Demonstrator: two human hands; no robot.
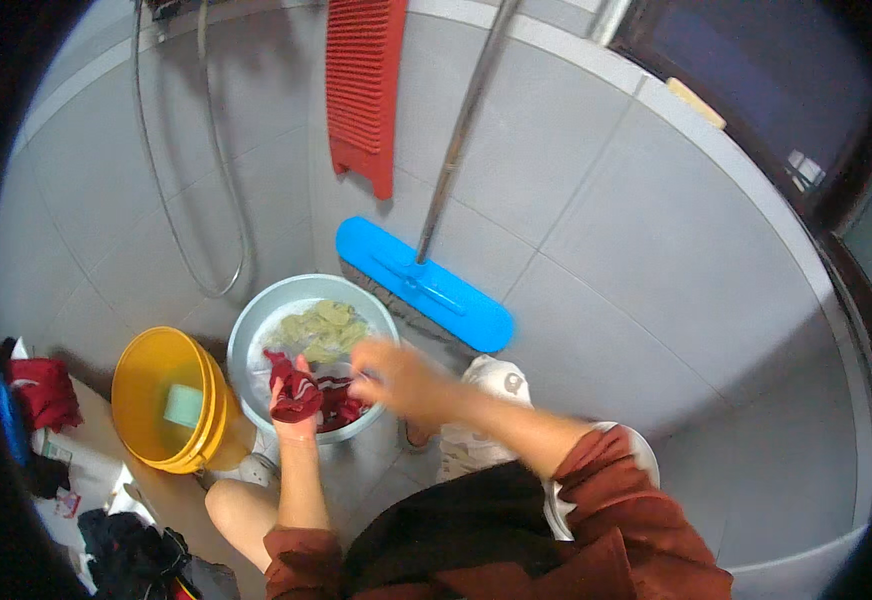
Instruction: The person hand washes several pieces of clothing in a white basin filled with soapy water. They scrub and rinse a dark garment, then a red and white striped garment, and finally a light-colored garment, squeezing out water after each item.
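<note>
A light blue-grey plastic basin (pixel 243 386) stands on the tiled floor, holding sudsy water. On my left hand (pixel 295 420), palm up over the basin, lies a bunched dark red cloth with white stripes (pixel 297 397). More dark red striped fabric (pixel 338 405) lies in the basin beside it, and a yellow-green cloth (pixel 323 330) floats towards the far side. My right hand (pixel 391 379), blurred, is over the basin's right rim with its fingers curled; whether it holds anything cannot be told.
Left of the basin is a yellow bucket (pixel 125 405) with a pale green object (pixel 183 406) inside. A blue broom (pixel 425 285) leans behind, near a red plastic washboard (pixel 365 90) on the wall. A shower hose (pixel 218 150) hangs at upper left; dark clothes (pixel 132 555) lie lower left.
</note>
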